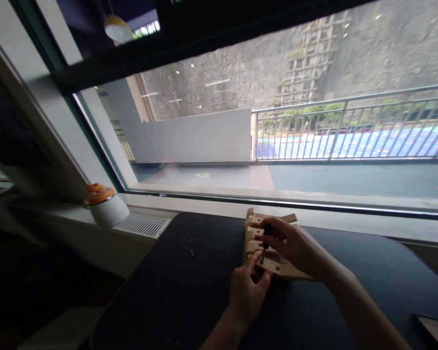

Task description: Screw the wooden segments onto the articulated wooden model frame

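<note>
A light wooden slatted piece [286, 268] with curved ends and drilled holes rests on the dark table. My right hand [290, 241] is closed around the black handle of a screwdriver [267, 234], whose shaft points down to a hole near the wood's front left corner. At that same corner my left hand [248, 284] pinches the wood, the fingers on top beside the screwdriver's tip and the thumb on the near edge. The hand and handle partly cover the middle slats. Whether a screw sits under the tip is too small to tell.
On the black table [160, 291], a small screw [191, 253] and scattered tiny bits lie to the left. A flat dark-edged object [434, 330] is at the lower right. Along the window sill stands a white container [109, 210] with an orange top, near a vent grille [142, 224].
</note>
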Demonstrator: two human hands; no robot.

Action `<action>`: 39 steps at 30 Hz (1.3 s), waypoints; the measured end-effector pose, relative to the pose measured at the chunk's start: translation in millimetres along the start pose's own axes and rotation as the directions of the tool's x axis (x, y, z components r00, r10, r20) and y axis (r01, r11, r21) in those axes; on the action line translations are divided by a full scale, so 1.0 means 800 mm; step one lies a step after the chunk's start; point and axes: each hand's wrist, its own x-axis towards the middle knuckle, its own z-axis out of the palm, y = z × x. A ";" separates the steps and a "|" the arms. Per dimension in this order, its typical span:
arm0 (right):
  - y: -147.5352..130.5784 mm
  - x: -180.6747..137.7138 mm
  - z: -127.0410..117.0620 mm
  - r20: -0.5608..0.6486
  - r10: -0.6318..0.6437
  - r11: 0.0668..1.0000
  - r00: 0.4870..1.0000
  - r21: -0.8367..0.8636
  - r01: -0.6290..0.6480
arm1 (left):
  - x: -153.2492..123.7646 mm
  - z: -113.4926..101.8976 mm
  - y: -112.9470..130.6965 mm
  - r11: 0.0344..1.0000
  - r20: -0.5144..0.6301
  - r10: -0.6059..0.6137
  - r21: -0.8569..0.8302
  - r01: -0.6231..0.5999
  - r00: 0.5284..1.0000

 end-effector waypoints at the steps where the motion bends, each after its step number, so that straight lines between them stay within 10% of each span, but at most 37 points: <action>1: -0.002 0.000 0.000 -0.001 0.002 1.000 1.000 -0.015 -0.002 | 0.000 0.000 0.000 1.000 -0.006 0.004 0.009 -0.004 1.000; 39: -0.017 -0.008 -0.004 0.060 -0.046 0.991 0.997 -0.120 0.053 | -0.026 -0.015 -0.006 0.972 -0.049 0.119 0.209 -0.106 0.992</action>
